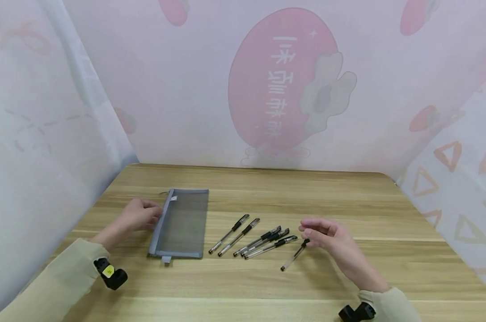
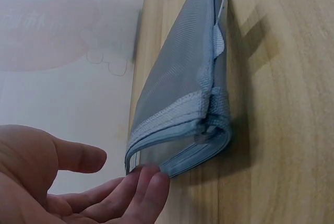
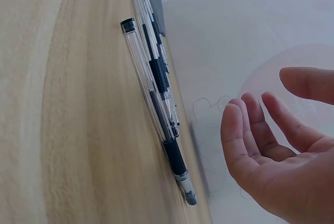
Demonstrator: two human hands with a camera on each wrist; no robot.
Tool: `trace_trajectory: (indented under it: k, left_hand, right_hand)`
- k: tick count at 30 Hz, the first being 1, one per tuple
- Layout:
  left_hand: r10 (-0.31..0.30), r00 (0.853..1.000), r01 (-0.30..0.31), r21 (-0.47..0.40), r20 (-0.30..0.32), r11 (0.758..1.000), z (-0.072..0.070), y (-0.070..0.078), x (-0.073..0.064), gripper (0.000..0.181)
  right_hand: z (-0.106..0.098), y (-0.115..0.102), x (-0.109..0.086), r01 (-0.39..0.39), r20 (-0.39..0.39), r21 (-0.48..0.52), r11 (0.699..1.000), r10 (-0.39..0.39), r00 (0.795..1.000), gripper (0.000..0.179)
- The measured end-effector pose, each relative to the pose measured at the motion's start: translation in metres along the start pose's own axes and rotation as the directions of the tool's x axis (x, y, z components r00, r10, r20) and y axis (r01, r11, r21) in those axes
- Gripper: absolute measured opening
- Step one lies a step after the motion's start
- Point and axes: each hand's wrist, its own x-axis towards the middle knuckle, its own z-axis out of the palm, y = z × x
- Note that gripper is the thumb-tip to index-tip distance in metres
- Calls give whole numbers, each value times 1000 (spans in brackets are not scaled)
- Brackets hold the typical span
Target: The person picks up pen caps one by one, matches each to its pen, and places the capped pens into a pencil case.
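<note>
A grey mesh zip pouch (image 1: 184,223) with a blue-grey border lies on the wooden table, left of the pens. My left hand (image 1: 135,218) is at its left, zippered edge. In the left wrist view, the pouch's mouth (image 2: 177,153) gapes, with the fingertips (image 2: 156,182) right at its rim and the thumb apart. Over on the right, my right hand (image 1: 339,248) hovers with loosely bent fingers and nothing held. Close by its fingertips lies a clear pen (image 3: 154,109) with a black grip, set apart from the others.
Several similar pens (image 1: 263,243) lie slanted between the pouch and my right hand, some overlapping. A white curtain with pink prints (image 1: 186,89) stands behind the table's back edge, and more curtain (image 1: 29,134) hangs at the left side.
</note>
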Motion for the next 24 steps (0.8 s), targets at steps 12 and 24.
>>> trace_trajectory:
  k: [12,24]
  left_hand:
    - [187,982,-188,61,19,980,2,-4,0,46]
    - [566,824,-527,371,5,764,8,-11,10,26]
  right_hand:
    - [0,1,0,-29,9,18,999,28,1000,41]
    - [1,1,-1,-37,13,32,999,37,999,42]
